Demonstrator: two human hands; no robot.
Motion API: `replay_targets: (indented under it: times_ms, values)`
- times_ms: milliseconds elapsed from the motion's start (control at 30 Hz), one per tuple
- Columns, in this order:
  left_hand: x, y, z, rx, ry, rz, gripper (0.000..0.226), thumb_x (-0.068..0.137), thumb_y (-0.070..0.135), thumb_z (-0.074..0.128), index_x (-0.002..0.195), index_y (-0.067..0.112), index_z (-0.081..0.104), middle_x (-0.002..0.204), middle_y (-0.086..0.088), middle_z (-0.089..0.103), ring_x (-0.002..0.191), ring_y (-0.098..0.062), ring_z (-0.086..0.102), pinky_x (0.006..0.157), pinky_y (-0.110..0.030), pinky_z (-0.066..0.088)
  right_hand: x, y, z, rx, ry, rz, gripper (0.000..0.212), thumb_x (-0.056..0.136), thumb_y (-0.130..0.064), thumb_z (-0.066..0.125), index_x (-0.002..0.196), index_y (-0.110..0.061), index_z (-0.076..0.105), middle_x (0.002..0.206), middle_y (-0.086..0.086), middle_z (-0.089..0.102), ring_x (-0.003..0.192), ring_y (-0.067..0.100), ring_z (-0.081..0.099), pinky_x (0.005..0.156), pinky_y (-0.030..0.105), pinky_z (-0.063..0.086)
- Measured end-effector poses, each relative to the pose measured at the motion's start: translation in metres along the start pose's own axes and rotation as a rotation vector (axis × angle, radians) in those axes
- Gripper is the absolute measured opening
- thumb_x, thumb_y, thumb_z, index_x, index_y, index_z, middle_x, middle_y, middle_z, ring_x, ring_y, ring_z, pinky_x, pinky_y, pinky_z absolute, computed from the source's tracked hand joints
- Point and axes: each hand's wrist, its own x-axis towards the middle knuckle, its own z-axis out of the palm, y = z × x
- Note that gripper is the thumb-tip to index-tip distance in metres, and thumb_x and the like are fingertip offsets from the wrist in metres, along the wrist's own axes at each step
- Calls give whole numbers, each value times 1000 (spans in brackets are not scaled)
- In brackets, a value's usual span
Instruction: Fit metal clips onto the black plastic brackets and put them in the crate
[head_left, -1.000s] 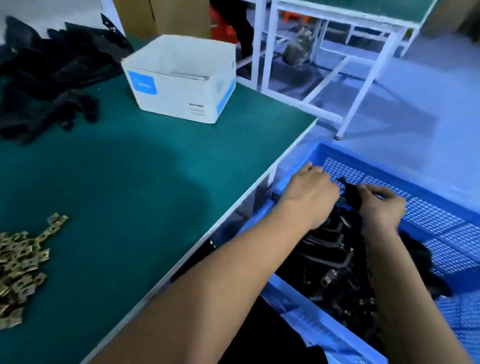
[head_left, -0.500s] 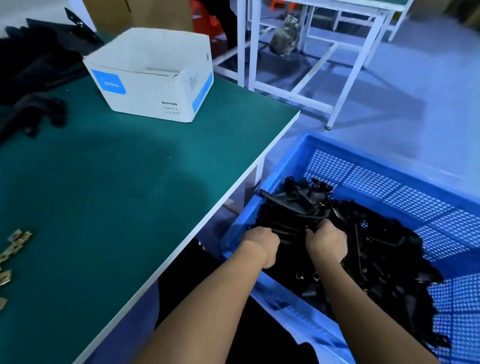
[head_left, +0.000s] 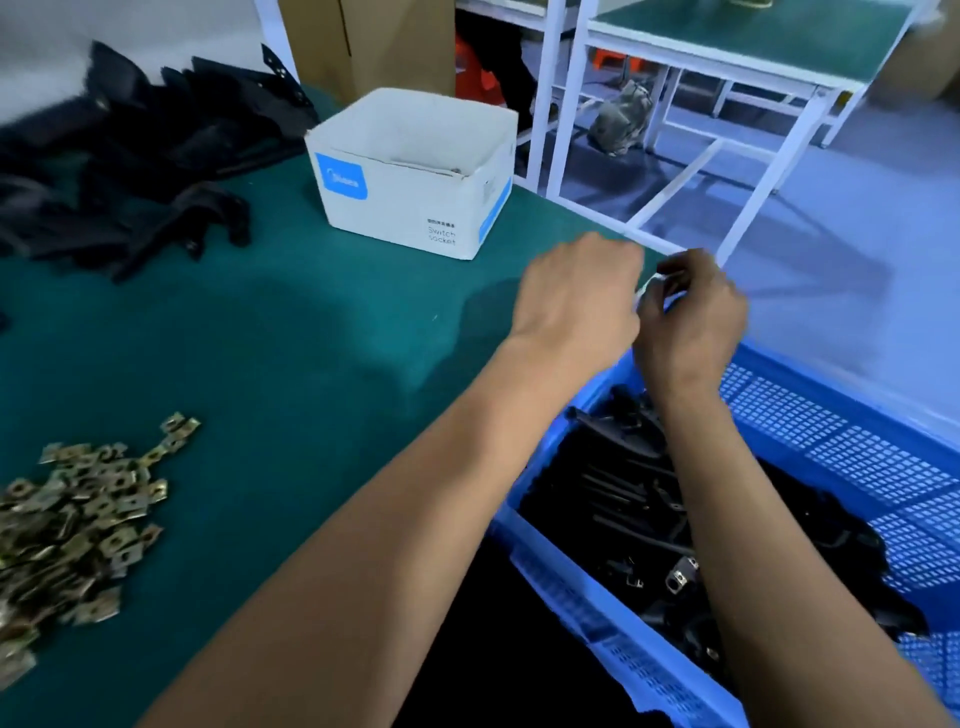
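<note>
I judged the job partly done. The crate (head_left: 857, 457), hard against the table (head_left: 270, 343) on its right side, held a heap of brackets (head_left: 639, 499), and a few showed metal clips fitted. Plenty looked left: a pile of bare brackets (head_left: 130, 176) lay at the table's far left, well apart from the crate, and loose clips (head_left: 67, 525) lay at the near left. Between those piles and the white box (head_left: 415, 171) the green top gave me open room, and the table's right edge ran just under my hands. My left hand (head_left: 576, 296) hung with fingers curled, my right hand (head_left: 691, 317) likewise. I couldn't tell whether either one held anything.
</note>
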Motion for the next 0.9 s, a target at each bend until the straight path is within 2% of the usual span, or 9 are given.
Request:
replay_targets:
  times_ms: [133,267,333,433,500,633,733,833,900]
  values:
    - [-20,-74,-43,-13,135,-234,33,83,11,51,110,18,68,107,-8,69,98,-34,63,77,-39,50,-15,-95,33,89,-183,-239,21,87,-13,59,106,-15,68,93,8,75,85,33,67,76,40,53]
    - [-65,-152,-73,38,193,-483,28,85,15,51,107,18,68,103,-9,69,95,-35,63,73,-37,46,-63,-184,84,171,-476,-402,23,88,-11,56,106,-18,67,91,7,73,85,34,66,76,43,54]
    - [-94,-194,-89,81,223,-624,25,86,17,55,107,18,70,105,-11,70,95,-37,65,77,-40,51,-91,-226,114,178,-623,-476,26,85,-9,56,106,-19,66,91,7,72,87,32,65,77,41,54]
    - [-137,-251,-110,153,272,-774,23,83,15,58,104,17,68,96,-9,67,91,-37,65,69,-38,50,-130,-281,155,79,-805,-634,44,84,-2,57,125,-18,60,115,13,66,107,35,60,89,43,51]
    - [-162,-286,-123,217,292,-843,21,83,13,59,103,14,64,96,-9,64,94,-36,64,69,-39,46,-153,-312,179,-46,-885,-802,61,86,-4,62,143,-18,47,135,17,50,126,39,45,101,45,46]
    - [-196,-347,-138,232,224,-1013,38,89,13,61,125,4,58,127,-20,59,117,-40,56,95,-45,48,-190,-365,218,-93,-979,-1000,71,91,-16,65,155,-25,34,142,16,35,135,39,30,104,51,46]
    - [-208,-374,-145,105,277,-1121,35,88,8,57,123,1,57,121,-22,64,113,-40,59,92,-41,46,-209,-391,241,-108,-1076,-1032,69,96,-16,61,157,-32,32,143,14,39,137,38,30,105,51,43]
    - [-210,-385,-150,-128,477,-1234,39,88,4,51,126,9,58,111,-7,61,96,-26,54,79,-29,40,-223,-407,255,-99,-1063,-927,56,95,-14,62,148,-17,43,142,17,40,134,39,38,103,48,43]
    - [-209,-389,-154,-250,548,-1293,33,88,6,49,119,11,61,101,2,55,87,-18,50,74,-25,39,-230,-416,257,-73,-1071,-814,45,93,-11,61,136,-6,47,137,20,46,126,39,49,96,43,45]
